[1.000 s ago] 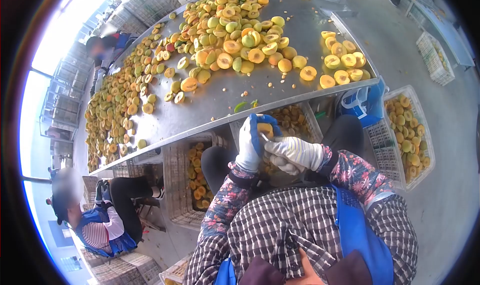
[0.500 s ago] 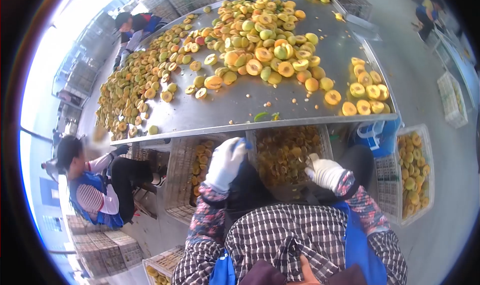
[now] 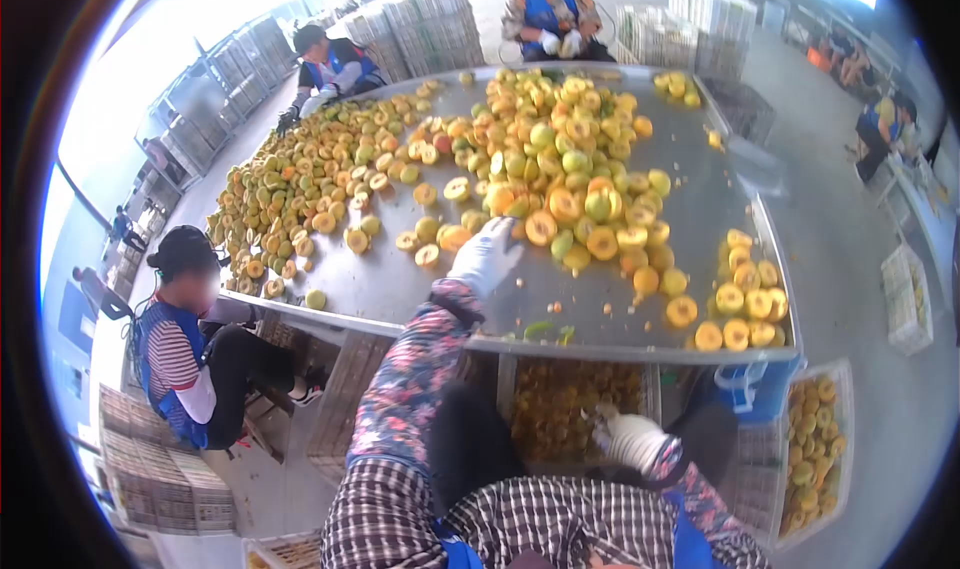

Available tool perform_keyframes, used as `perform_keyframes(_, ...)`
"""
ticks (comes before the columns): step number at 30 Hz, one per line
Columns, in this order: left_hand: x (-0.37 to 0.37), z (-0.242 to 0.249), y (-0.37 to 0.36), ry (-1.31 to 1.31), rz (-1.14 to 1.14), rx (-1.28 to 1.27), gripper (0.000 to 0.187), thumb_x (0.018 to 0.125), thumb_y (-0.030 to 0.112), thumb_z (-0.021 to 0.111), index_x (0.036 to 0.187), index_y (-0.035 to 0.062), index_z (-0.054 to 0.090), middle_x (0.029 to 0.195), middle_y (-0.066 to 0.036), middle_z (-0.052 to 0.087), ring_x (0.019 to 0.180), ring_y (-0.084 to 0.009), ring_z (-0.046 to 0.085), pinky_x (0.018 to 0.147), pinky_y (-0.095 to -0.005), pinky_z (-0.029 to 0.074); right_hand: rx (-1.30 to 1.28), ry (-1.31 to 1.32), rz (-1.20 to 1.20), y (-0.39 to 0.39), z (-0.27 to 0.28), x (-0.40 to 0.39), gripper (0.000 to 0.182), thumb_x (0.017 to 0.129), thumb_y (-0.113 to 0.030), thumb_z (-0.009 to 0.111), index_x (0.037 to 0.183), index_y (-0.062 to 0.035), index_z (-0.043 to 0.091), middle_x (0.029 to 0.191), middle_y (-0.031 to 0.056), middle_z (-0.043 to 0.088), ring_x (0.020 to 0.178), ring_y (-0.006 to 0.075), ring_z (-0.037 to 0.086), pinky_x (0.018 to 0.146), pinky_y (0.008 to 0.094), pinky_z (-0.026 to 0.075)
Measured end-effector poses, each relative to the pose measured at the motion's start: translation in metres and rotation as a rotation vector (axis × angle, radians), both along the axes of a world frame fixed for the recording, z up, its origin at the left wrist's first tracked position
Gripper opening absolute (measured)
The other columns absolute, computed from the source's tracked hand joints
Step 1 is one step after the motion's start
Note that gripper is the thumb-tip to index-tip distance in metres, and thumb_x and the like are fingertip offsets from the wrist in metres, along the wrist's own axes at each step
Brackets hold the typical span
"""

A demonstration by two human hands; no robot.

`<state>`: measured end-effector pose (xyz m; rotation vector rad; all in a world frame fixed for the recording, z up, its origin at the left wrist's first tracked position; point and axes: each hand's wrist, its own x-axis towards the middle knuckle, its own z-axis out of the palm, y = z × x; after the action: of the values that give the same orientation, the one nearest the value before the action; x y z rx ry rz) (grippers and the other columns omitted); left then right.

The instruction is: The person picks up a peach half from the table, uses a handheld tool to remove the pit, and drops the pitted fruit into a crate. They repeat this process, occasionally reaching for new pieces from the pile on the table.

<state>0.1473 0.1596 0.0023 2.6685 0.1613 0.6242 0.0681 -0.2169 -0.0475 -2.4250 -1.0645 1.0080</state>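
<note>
My left hand [image 3: 487, 256], in a white glove, reaches over the metal table [image 3: 460, 314]. Its fingers are stretched apart at the near edge of a heap of halved yellow peaches [image 3: 541, 228], and I see nothing held in it. Low in front of me, my right hand [image 3: 636, 441], also gloved, is closed above a crate of fruit pieces [image 3: 550, 399] under the table edge. A small greyish thing shows at its fingertips, too blurred to name. Another group of peach halves [image 3: 745, 302] lies at the table's right corner.
More halves [image 3: 290, 204] cover the table's left side. A blue bucket [image 3: 750, 394] and a full fruit crate [image 3: 812, 449] stand on my right. A co-worker [image 3: 185, 344] sits at left; others [image 3: 335, 67] [image 3: 553, 19] are beyond the table. Stacked crates [image 3: 430, 29] stand behind.
My left hand has moved from above my lap up and forward to the peach heap, and its fingers have opened. My right hand stays low over the crate. The view has tilted up.
</note>
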Motion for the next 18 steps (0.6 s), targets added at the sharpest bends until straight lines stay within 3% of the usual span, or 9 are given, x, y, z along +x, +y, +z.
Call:
perform_keyframes(1, 0.024, 0.009, -0.008, 0.120, 0.029, -0.060, 0.056, 0.086, 0.031, 0.064, 0.132, 0.0010, 0.051, 0.131, -0.020, 0.054, 0.119, -0.0355, 0.054, 0.099, -0.0395, 0.045, 0.038, 0.013, 0.003, 0.001, 0.002, 0.000, 0.047, 0.094, -0.031, 0.051, 0.131, -0.0036, 0.041, 0.099, 0.0223, 0.067, 0.090, 0.0400, 0.065, 0.078, 0.0473, 0.051)
perform_keyframes(3, 0.070, -0.020, -0.007, 0.201, 0.116, -0.063, 0.065, 0.084, 0.037, 0.067, 0.136, 0.0040, 0.046, 0.136, -0.023, 0.047, 0.121, -0.0385, 0.052, 0.099, -0.0424, 0.046, 0.087, 0.054, -0.006, 0.001, -0.010, 0.001, 0.049, 0.094, -0.031, 0.053, 0.132, -0.0023, 0.040, 0.104, 0.0218, 0.067, 0.094, 0.0399, 0.065, 0.081, 0.0459, 0.051)
perform_keyframes(7, 0.089, -0.023, -0.033, 0.290, 0.257, 0.060, 0.063, 0.079, 0.040, 0.071, 0.128, 0.0072, 0.049, 0.126, -0.019, 0.052, 0.114, -0.0346, 0.056, 0.094, -0.0441, 0.049, 0.169, 0.024, 0.033, -0.006, -0.026, 0.002, 0.052, 0.094, -0.034, 0.052, 0.133, -0.0019, 0.039, 0.106, 0.0224, 0.066, 0.095, 0.0416, 0.064, 0.081, 0.0465, 0.051)
perform_keyframes(10, 0.076, -0.043, -0.037, 0.339, 0.230, -0.169, 0.062, 0.077, 0.042, 0.074, 0.121, 0.0058, 0.051, 0.122, -0.020, 0.057, 0.113, -0.0336, 0.058, 0.095, -0.0422, 0.048, 0.207, 0.047, 0.021, -0.003, -0.017, -0.001, 0.051, 0.094, -0.034, 0.052, 0.132, -0.0021, 0.040, 0.103, 0.0245, 0.066, 0.093, 0.0427, 0.064, 0.081, 0.0475, 0.050)
perform_keyframes(12, 0.061, -0.043, -0.043, 0.369, 0.232, -0.268, 0.070, 0.075, 0.041, 0.075, 0.127, 0.0010, 0.049, 0.121, -0.022, 0.061, 0.114, -0.0334, 0.058, 0.097, -0.0401, 0.047, -0.006, 0.058, 0.037, 0.007, 0.002, 0.000, 0.052, 0.093, -0.034, 0.053, 0.132, -0.0024, 0.038, 0.099, 0.0258, 0.066, 0.091, 0.0435, 0.064, 0.079, 0.0482, 0.050)
perform_keyframes(13, 0.054, -0.043, -0.042, 0.448, 0.242, -0.358, 0.065, 0.075, 0.041, 0.077, 0.120, 0.0009, 0.052, 0.122, -0.020, 0.060, 0.113, -0.0331, 0.059, 0.096, -0.0401, 0.047, -0.003, 0.056, 0.044, 0.007, -0.005, 0.000, 0.052, 0.093, -0.034, 0.053, 0.132, -0.0024, 0.038, 0.099, 0.0258, 0.066, 0.091, 0.0435, 0.064, 0.079, 0.0482, 0.050)
perform_keyframes(15, 0.035, -0.055, -0.038, 0.304, 0.244, -0.638, 0.057, 0.078, 0.032, 0.078, 0.118, 0.0005, 0.052, 0.116, -0.017, 0.062, 0.109, -0.0294, 0.061, 0.090, -0.0373, 0.051, 0.092, 0.001, 0.079, 0.001, -0.026, -0.001, 0.054, 0.093, -0.034, 0.052, 0.133, -0.0026, 0.036, 0.094, 0.0271, 0.066, 0.089, 0.0438, 0.064, 0.078, 0.0490, 0.050)
perform_keyframes(17, 0.007, -0.042, -0.042, 0.175, -0.008, -1.418, 0.048, 0.082, 0.023, 0.076, 0.117, 0.0011, 0.052, 0.113, -0.013, 0.061, 0.107, -0.0258, 0.061, 0.086, -0.0367, 0.054, 0.134, -0.005, 0.037, 0.003, 0.011, -0.007, 0.058, 0.092, -0.036, 0.052, 0.137, -0.0049, 0.034, 0.091, 0.0278, 0.066, 0.088, 0.0450, 0.063, 0.078, 0.0492, 0.050)
perform_keyframes(18, -0.022, -0.010, -0.058, 0.161, -0.020, -1.763, 0.038, 0.086, 0.016, 0.071, 0.117, 0.0047, 0.052, 0.114, -0.010, 0.058, 0.107, -0.0252, 0.061, 0.085, -0.0395, 0.057, 0.147, -0.020, -0.002, 0.004, 0.017, -0.009, 0.055, 0.092, -0.034, 0.053, 0.136, -0.0050, 0.037, 0.090, 0.0281, 0.066, 0.087, 0.0457, 0.063, 0.077, 0.0487, 0.050)
